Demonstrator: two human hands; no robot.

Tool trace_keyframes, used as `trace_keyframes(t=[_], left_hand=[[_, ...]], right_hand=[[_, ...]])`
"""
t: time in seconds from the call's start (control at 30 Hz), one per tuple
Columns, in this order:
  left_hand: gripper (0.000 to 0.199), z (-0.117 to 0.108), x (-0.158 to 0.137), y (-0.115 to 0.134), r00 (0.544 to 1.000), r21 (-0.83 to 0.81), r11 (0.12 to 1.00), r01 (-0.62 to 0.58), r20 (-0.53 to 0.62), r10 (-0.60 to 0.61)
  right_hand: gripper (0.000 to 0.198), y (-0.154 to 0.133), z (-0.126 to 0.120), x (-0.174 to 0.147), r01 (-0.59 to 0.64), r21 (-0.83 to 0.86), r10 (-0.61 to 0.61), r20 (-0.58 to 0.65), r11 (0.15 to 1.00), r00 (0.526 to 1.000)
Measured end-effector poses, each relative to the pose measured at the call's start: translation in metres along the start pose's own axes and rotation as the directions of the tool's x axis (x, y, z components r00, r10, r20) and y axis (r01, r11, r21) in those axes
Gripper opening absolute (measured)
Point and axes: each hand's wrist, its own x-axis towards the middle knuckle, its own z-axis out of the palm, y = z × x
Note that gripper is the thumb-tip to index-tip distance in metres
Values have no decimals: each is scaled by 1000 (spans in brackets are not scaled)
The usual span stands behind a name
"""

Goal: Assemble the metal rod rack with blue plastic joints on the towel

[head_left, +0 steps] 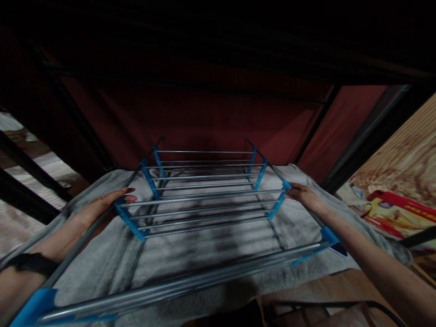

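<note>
A rack of grey metal tubes with blue plastic brackets (200, 210) lies across a grey blanket (211, 245), its several tiers stretching away from me. On its left side my left hand (117, 200) is closed around the frame at a blue bracket, fingertips showing over the tube. Opposite, my right hand (299, 193) grips the right side tube beside another blue bracket, with its fingers bent against it. The nearest tier spans the bottom of the view, close to my body. A dark band is on my left wrist.
A dark red panel (218, 122) stands behind the rack, framed by dark bars. More dark bars (30, 200) cross the left side. At right lies a red and yellow box (398, 213), near a wood-patterned surface (398, 154). Brown floor tiles (306, 295) show below.
</note>
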Motion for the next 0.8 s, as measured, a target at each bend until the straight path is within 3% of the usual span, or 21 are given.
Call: trace_keyframes(t=[0.57, 0.7, 0.8], left_hand=[[38, -1, 5, -1, 998, 80, 996, -26, 62, 22], [41, 0, 8, 0, 995, 4, 997, -76, 66, 75], [43, 3, 2, 4, 1000, -99, 995, 4, 12, -3]], right_hand=[[24, 6, 1, 8, 2, -151, 1, 19, 989, 1000], [30, -2, 3, 5, 5, -158, -1, 24, 987, 1000], [29, -9, 3, 0, -13, -127, 17, 29, 992, 999]])
